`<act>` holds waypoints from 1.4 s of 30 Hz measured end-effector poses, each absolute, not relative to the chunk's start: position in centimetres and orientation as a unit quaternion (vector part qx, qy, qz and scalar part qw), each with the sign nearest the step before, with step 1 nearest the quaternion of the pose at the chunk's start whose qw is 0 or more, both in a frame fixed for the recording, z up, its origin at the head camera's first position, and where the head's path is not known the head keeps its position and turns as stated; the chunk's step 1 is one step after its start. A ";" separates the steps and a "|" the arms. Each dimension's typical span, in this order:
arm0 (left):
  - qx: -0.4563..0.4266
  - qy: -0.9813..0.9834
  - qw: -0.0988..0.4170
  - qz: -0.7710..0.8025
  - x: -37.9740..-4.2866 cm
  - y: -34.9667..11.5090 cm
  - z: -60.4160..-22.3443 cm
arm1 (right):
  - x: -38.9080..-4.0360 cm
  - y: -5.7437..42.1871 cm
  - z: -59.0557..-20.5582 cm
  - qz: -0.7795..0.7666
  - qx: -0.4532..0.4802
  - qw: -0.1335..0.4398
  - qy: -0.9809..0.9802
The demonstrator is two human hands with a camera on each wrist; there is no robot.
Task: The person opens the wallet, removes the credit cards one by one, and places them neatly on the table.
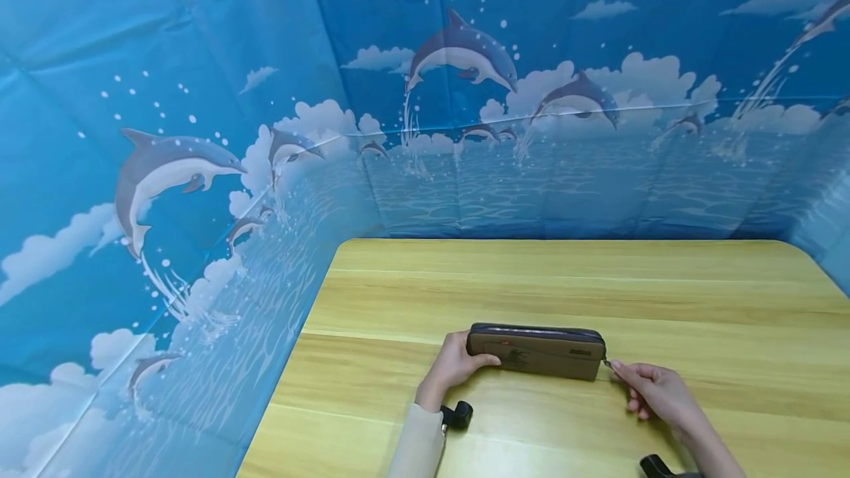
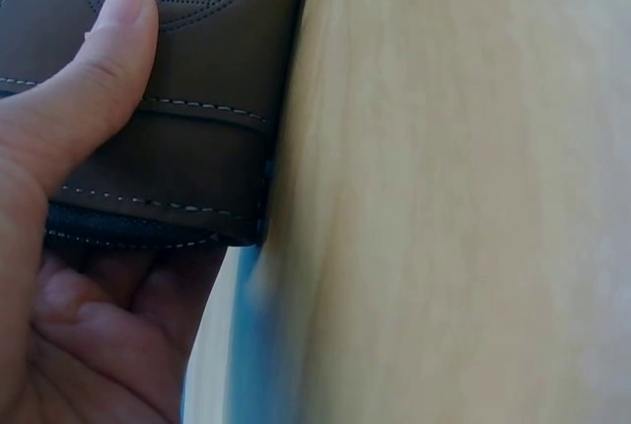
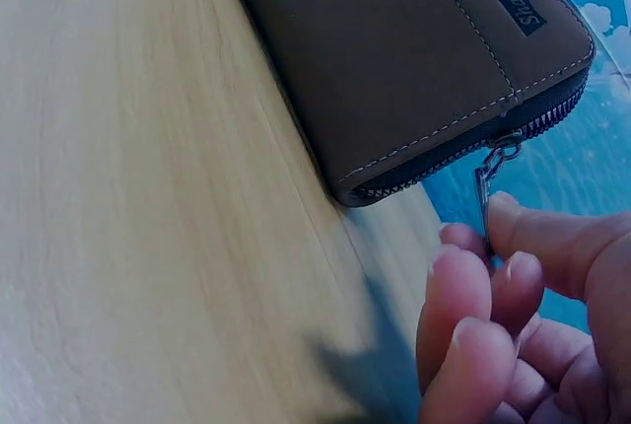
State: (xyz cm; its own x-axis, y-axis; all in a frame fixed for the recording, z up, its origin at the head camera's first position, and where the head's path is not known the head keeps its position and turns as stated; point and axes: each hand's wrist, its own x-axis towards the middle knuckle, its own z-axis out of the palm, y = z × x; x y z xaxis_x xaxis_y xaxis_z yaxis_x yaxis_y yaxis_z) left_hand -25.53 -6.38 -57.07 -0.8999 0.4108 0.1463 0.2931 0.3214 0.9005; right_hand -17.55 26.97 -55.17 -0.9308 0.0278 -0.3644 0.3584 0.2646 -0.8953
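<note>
A brown zip-around wallet (image 1: 551,354) stands on its long edge on the table, its zipper running along the top. My left hand (image 1: 454,364) grips its left end, the thumb (image 2: 116,49) lying across the stitched, embossed front and the fingers behind. At the right end, my right hand (image 1: 654,389) pinches the metal zipper pull (image 3: 484,192) between thumb and fingertips. In the right wrist view the slider (image 3: 505,140) sits partway down the wallet's short side, near a small dark label (image 3: 513,4).
The wooden table (image 1: 730,286) has rounded far corners. A blue curtain (image 1: 531,183) printed with dolphins and clouds hangs behind it and along the left side. Black camera mounts (image 1: 458,415) sit at both wrists.
</note>
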 end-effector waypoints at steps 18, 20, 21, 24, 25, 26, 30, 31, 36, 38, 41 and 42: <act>0.223 0.805 0.066 0.547 -25.7 -6.6 -57.2 | -17.2 26.6 -55.3 -0.410 0.100 0.115 0.899; 0.223 0.805 0.065 0.546 -25.7 -6.6 -57.2 | -17.1 26.5 -55.3 -0.397 0.095 0.113 0.906; 0.224 0.805 0.065 0.546 -25.7 -6.6 -57.2 | -17.2 26.4 -55.3 -0.392 0.092 0.112 0.908; 0.225 0.803 0.064 0.548 -25.7 -6.6 -57.2 | -17.3 26.3 -55.2 -0.382 0.087 0.113 0.913; 0.226 0.803 0.064 0.548 -25.7 -6.6 -57.2 | -17.3 26.3 -55.2 -0.381 0.084 0.112 0.914; 0.226 0.803 0.063 0.548 -25.7 -6.6 -57.1 | -17.4 26.3 -55.2 -0.380 0.082 0.111 0.915; 0.225 0.805 0.062 0.545 -25.7 -6.6 -57.1 | -17.5 26.2 -55.0 -0.374 0.077 0.114 0.917; 0.225 0.806 0.062 0.544 -25.7 -6.6 -57.1 | -17.6 26.2 -54.9 -0.373 0.076 0.114 0.918; 0.225 0.807 0.063 0.542 -25.7 -6.6 -56.9 | -17.6 26.1 -54.9 -0.375 0.077 0.117 0.917; 0.226 0.807 0.062 0.542 -25.7 -6.6 -56.9 | -17.6 26.1 -54.9 -0.375 0.077 0.120 0.916; 0.228 0.807 0.060 0.541 -25.6 -6.6 -57.0 | -17.5 26.1 -54.9 -0.365 0.072 0.119 0.920; 0.228 0.807 0.060 0.541 -25.6 -6.6 -57.0 | -17.5 26.1 -54.9 -0.362 0.070 0.118 0.922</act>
